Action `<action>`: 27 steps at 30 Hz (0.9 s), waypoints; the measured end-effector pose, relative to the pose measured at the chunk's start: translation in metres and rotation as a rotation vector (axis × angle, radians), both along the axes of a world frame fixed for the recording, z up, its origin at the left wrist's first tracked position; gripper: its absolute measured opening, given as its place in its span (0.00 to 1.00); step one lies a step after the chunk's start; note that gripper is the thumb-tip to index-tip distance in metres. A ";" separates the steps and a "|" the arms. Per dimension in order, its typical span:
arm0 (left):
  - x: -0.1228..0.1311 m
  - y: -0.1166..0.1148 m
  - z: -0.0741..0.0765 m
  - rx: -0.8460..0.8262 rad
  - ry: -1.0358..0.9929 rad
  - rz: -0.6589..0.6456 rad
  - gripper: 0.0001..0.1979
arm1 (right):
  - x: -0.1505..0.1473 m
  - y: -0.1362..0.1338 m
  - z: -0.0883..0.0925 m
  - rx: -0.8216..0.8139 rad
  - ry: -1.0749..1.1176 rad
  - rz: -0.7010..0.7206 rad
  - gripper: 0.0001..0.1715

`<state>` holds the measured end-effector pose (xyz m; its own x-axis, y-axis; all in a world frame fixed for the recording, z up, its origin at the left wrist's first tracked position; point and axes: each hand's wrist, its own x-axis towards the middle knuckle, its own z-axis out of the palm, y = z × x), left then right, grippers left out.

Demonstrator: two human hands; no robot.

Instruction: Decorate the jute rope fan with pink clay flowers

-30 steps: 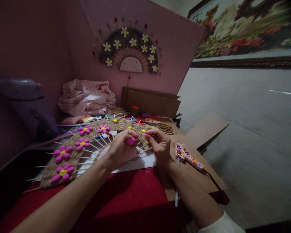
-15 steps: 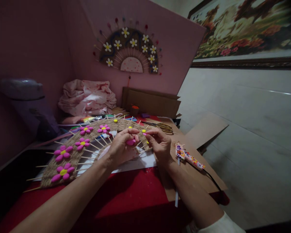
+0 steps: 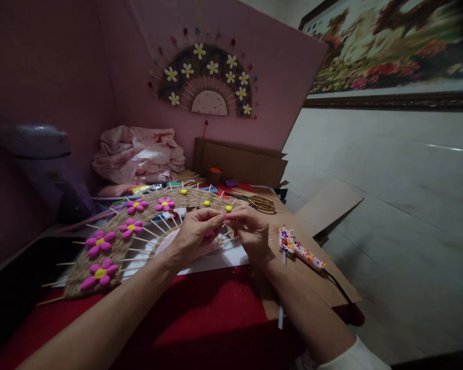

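Here, both hands (image 3: pixel 253 231) nearly fingertip to fingertip, pink bit (image 3: pixel 227 218) between.

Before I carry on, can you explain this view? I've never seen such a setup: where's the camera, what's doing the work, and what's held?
There's no machine: one person works bare-handed, seen through a camera worn on the head, looking forward and down. The left hand and right hand meet at the fingertips around a tiny pink piece; a pink lump shows beneath the left fingers. Behind them, a twine-covered arch bears pink flowers and yellow dots. On the red surface lies cardboard, with a flower-patterned glue gun on it.
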<state>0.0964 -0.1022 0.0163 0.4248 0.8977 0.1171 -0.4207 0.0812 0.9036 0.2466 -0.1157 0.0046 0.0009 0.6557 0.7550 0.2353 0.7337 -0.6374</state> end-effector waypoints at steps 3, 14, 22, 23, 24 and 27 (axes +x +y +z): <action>-0.002 -0.001 0.002 -0.100 -0.031 -0.038 0.08 | 0.000 -0.001 0.003 0.032 -0.039 0.003 0.04; -0.005 -0.004 0.009 -0.150 -0.044 -0.184 0.08 | 0.000 -0.001 0.005 0.018 -0.054 -0.001 0.05; -0.003 0.001 0.001 -0.155 -0.050 -0.166 0.14 | -0.002 -0.001 0.004 0.032 -0.028 -0.019 0.03; -0.003 0.000 0.001 -0.151 -0.042 -0.169 0.13 | -0.002 -0.001 0.004 0.031 -0.026 -0.014 0.03; -0.003 0.000 0.001 -0.145 -0.037 -0.166 0.12 | -0.002 -0.001 0.004 0.030 -0.030 -0.007 0.04; -0.002 0.000 0.001 -0.138 -0.047 -0.137 0.12 | -0.002 -0.001 0.005 0.036 -0.061 0.002 0.05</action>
